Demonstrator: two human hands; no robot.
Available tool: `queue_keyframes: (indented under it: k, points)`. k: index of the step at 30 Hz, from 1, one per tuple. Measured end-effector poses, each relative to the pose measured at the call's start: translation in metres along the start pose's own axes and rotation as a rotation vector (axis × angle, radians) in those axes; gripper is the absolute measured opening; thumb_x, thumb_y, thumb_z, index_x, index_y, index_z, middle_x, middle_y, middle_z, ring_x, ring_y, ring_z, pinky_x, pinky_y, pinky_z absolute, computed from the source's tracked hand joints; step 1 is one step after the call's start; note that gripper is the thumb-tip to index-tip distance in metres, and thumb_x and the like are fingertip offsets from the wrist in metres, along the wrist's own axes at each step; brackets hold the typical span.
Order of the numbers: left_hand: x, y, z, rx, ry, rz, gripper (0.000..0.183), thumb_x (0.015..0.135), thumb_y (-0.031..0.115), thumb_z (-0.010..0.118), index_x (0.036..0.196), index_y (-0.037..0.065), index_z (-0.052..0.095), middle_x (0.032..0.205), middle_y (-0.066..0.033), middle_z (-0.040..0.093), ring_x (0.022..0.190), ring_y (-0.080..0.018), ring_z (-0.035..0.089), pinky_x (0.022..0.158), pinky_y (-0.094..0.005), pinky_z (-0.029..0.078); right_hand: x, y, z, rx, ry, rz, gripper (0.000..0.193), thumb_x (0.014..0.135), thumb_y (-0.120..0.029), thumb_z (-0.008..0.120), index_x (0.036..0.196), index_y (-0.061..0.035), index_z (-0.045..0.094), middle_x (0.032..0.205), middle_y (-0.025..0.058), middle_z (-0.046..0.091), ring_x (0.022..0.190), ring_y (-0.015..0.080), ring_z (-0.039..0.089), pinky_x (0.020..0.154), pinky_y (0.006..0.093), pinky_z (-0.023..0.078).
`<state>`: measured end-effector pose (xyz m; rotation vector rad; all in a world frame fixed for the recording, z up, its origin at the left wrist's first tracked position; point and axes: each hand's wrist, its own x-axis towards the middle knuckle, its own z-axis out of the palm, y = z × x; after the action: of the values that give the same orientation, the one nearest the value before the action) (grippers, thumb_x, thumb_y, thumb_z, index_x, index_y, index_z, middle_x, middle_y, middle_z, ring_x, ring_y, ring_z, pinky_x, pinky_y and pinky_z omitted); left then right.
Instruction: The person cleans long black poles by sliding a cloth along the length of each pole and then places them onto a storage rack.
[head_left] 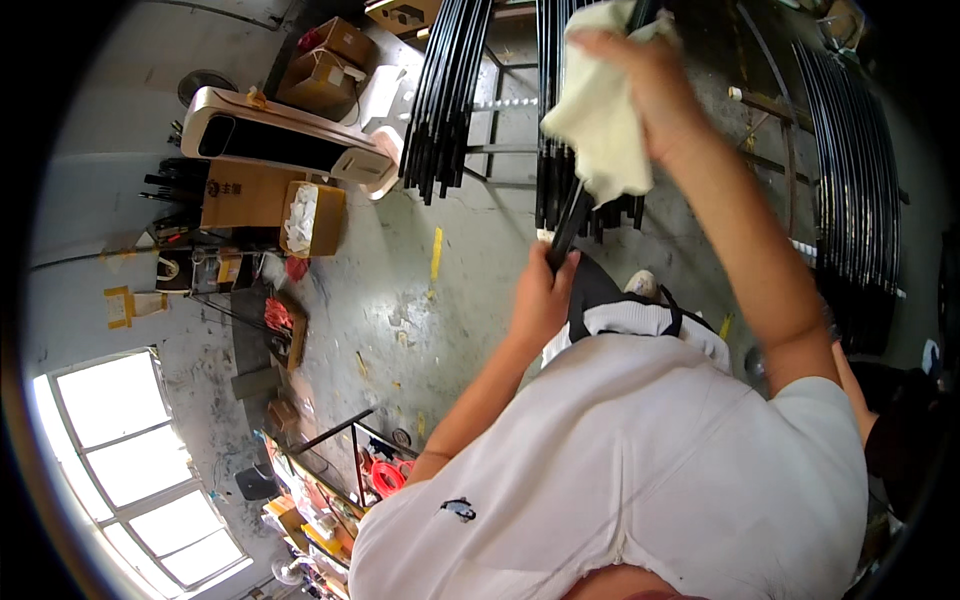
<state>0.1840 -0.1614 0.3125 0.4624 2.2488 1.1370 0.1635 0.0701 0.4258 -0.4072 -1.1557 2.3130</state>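
Observation:
My left hand is closed around the near end of a long black rod, just in front of my body. Farther along the same rod, my right hand grips a pale cream cloth that is wrapped over it. The cloth hangs down in loose folds and hides part of the rod. Blur softens the right hand and its fingers. Beneath the cloth, a bundle of similar black rods lies side by side on a rack.
More black rods lie at the upper left and the right, on metal stands. At left are a tall white appliance with a black panel and an open cardboard box. Part of another person's arm shows at right.

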Motion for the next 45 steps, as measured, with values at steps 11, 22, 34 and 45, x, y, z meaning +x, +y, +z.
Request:
queue_keyframes:
  k: [11,22,34,45]
  points:
    - [0.006,0.027,0.003,-0.255,-0.343,-0.03,0.034,0.082,0.008,0.054,0.114,0.002,0.043,0.079,-0.0035,0.056,0.06,-0.01,0.053,0.05,-0.0252,0.041,-0.079,0.085,-0.012,-0.016,0.105,0.159,0.014,0.076,-0.004,0.066,0.085,-0.0065,0.056,0.077,0.0031,0.059,0.066,0.0125,0.059,0.057,0.0289,0.05]
    - [0.033,0.087,-0.003,-0.465,-0.299,0.549,0.026,0.095,0.018,0.041,0.113,0.0,0.048,0.124,-0.0112,0.049,0.116,-0.0176,0.044,0.099,-0.03,0.032,-0.114,0.086,-0.033,-0.655,-0.164,0.285,0.03,0.077,-0.014,0.063,0.104,-0.0032,0.054,0.093,0.0041,0.06,0.082,0.0133,0.058,0.068,0.0281,0.047]
    - [0.114,0.115,-0.072,-0.688,0.144,0.513,0.028,0.096,0.031,0.04,0.084,0.005,0.041,0.056,-0.0033,0.042,0.038,-0.0133,0.044,0.036,-0.0264,0.04,-0.14,0.125,-0.088,-1.109,-0.314,0.244,0.036,0.077,-0.033,0.06,0.088,0.0008,0.06,0.087,0.0168,0.063,0.075,0.0279,0.062,0.065,0.0381,0.048]
    - [0.2,-0.136,0.033,0.085,0.234,0.321,0.033,0.084,0.02,0.059,0.107,-0.002,0.05,0.098,-0.0199,0.052,0.092,-0.0326,0.051,0.081,-0.0376,0.041,-0.166,0.11,-0.194,-0.36,0.619,0.48,0.037,0.088,-0.028,0.058,0.115,-0.0033,0.054,0.102,0.0032,0.058,0.091,0.0124,0.055,0.08,0.0268,0.044]
